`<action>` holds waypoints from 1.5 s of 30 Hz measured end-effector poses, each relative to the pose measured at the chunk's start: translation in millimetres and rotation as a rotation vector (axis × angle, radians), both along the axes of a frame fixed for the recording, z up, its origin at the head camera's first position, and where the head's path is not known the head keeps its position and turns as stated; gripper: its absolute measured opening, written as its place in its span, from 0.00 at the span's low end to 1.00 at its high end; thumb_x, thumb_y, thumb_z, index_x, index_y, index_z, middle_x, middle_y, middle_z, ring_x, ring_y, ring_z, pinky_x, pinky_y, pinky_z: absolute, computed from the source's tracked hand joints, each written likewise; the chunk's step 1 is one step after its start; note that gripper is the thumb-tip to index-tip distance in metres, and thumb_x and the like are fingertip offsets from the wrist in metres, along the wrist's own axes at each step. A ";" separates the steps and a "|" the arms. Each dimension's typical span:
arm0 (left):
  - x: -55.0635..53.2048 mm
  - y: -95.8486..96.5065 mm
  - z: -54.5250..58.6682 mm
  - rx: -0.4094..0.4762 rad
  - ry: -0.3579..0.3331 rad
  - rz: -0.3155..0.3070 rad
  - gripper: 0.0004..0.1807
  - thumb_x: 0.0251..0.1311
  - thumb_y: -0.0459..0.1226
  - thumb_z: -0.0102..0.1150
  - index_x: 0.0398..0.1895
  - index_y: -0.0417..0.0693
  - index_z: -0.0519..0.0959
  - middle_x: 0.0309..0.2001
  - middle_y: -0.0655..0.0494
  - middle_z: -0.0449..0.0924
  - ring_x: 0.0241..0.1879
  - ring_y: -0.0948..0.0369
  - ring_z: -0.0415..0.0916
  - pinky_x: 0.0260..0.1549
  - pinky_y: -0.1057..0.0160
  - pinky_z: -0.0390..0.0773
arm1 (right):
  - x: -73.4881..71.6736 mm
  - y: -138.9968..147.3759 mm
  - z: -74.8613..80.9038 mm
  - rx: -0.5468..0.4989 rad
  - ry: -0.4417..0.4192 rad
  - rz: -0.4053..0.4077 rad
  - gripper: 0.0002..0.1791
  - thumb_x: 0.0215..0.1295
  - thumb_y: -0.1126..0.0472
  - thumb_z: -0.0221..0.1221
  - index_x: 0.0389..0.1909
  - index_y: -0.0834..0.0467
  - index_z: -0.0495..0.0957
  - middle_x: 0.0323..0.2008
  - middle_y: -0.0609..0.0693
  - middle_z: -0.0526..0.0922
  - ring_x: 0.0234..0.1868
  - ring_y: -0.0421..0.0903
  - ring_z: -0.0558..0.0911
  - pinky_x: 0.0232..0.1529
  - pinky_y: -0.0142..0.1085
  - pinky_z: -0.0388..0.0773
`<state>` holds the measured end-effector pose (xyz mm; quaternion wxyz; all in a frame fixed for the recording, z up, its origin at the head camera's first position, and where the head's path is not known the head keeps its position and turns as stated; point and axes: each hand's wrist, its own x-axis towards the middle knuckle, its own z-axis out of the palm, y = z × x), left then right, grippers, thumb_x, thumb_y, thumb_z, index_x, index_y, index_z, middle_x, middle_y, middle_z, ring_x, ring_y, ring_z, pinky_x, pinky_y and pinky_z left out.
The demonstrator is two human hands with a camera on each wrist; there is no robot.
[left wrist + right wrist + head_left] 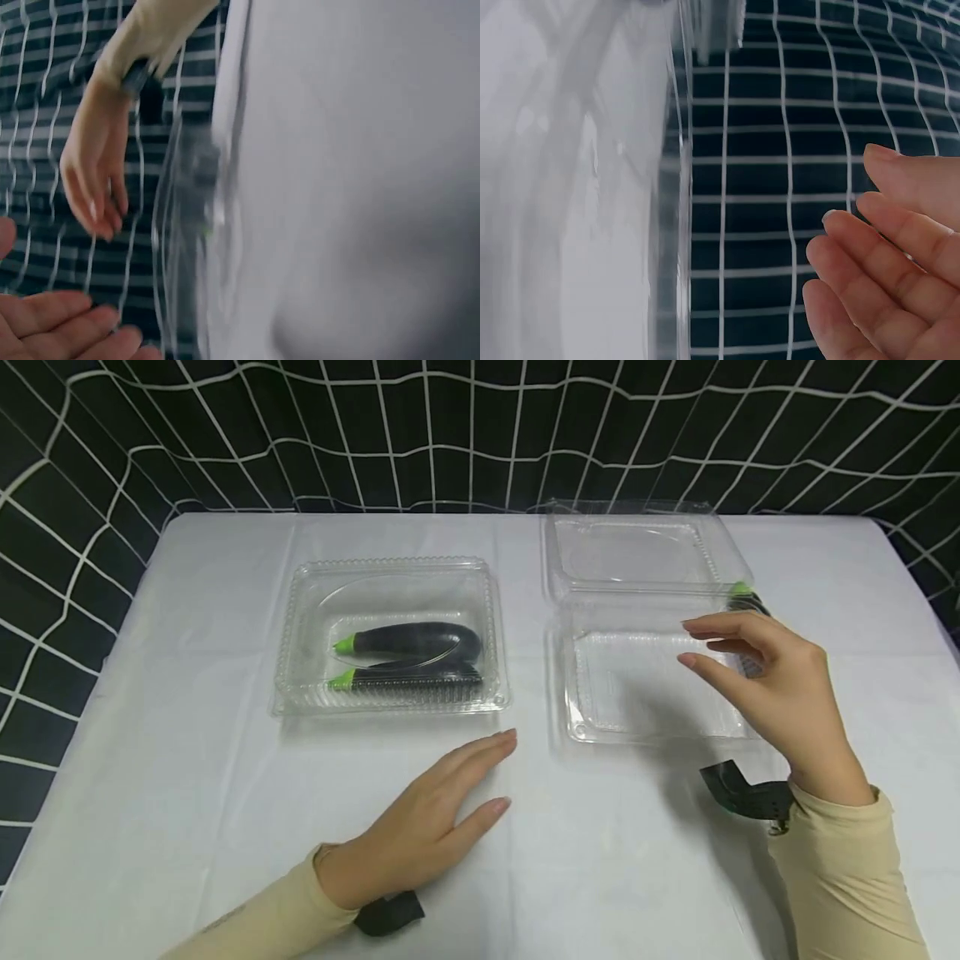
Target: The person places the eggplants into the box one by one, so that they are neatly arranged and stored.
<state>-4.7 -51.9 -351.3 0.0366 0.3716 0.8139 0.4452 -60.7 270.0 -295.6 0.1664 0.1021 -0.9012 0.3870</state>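
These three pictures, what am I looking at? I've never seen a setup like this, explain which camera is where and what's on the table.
No machine here: a person works bare-handed. The big picture comes from a head-worn camera; the two blurry ones come from wrist cameras.

On the white table sits a closed clear box holding two toy eggplants. Beside it lies an open clear box, empty as far as shown. Another eggplant peeks out behind the right hand, which hovers open and holds nothing. The left hand rests flat on the table.
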 end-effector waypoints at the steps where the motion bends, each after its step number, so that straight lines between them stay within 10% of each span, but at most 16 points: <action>1: -1.8 7.7 0.8 -0.006 0.009 -0.022 0.28 0.69 0.39 0.47 0.68 0.36 0.59 0.70 0.49 0.58 0.70 0.58 0.53 0.67 0.59 0.54 | 0.7 4.4 0.7 -0.009 -0.017 -0.021 0.18 0.49 0.76 0.67 0.44 0.63 0.82 0.40 0.38 0.82 0.40 0.29 0.77 0.44 0.19 0.70; 10: -23.5 73.9 0.9 -0.268 0.145 -0.093 0.35 0.73 0.46 0.37 0.70 0.28 0.45 0.73 0.36 0.39 0.73 0.52 0.29 0.69 0.62 0.36 | 2.4 42.5 5.6 -0.026 -0.074 -0.135 0.16 0.54 0.73 0.65 0.46 0.64 0.81 0.39 0.32 0.79 0.40 0.28 0.77 0.44 0.16 0.70; 21: -62.2 111.1 -0.2 -0.363 0.176 0.069 0.35 0.74 0.47 0.32 0.70 0.27 0.42 0.72 0.34 0.33 0.72 0.48 0.27 0.68 0.60 0.34 | 4.4 96.0 -0.7 0.044 -0.244 -0.374 0.20 0.62 0.61 0.61 0.54 0.63 0.77 0.37 0.24 0.74 0.37 0.22 0.73 0.38 0.13 0.67; 36: -76.9 113.7 -7.6 -0.426 0.196 0.165 0.33 0.74 0.43 0.34 0.69 0.24 0.47 0.72 0.33 0.38 0.72 0.47 0.33 0.68 0.55 0.45 | -2.9 156.9 -37.9 -0.048 -0.391 -0.317 0.21 0.65 0.58 0.59 0.57 0.63 0.74 0.34 0.20 0.74 0.38 0.22 0.72 0.35 0.15 0.64; 42: -79.0 113.0 -11.1 -0.432 0.214 0.206 0.32 0.73 0.42 0.35 0.68 0.24 0.49 0.72 0.32 0.41 0.72 0.46 0.37 0.68 0.54 0.47 | -24.8 193.1 -90.9 -0.048 -0.433 -0.272 0.28 0.61 0.51 0.62 0.61 0.56 0.72 0.43 0.31 0.76 0.41 0.27 0.74 0.35 0.16 0.69; 45: -80.5 111.7 -11.3 -0.432 0.216 0.212 0.31 0.73 0.42 0.36 0.68 0.24 0.50 0.71 0.32 0.42 0.72 0.46 0.36 0.68 0.54 0.48 | -21.2 175.1 -79.4 -0.049 -0.460 -0.249 0.31 0.62 0.51 0.62 0.63 0.61 0.69 0.41 0.28 0.74 0.41 0.25 0.73 0.35 0.15 0.68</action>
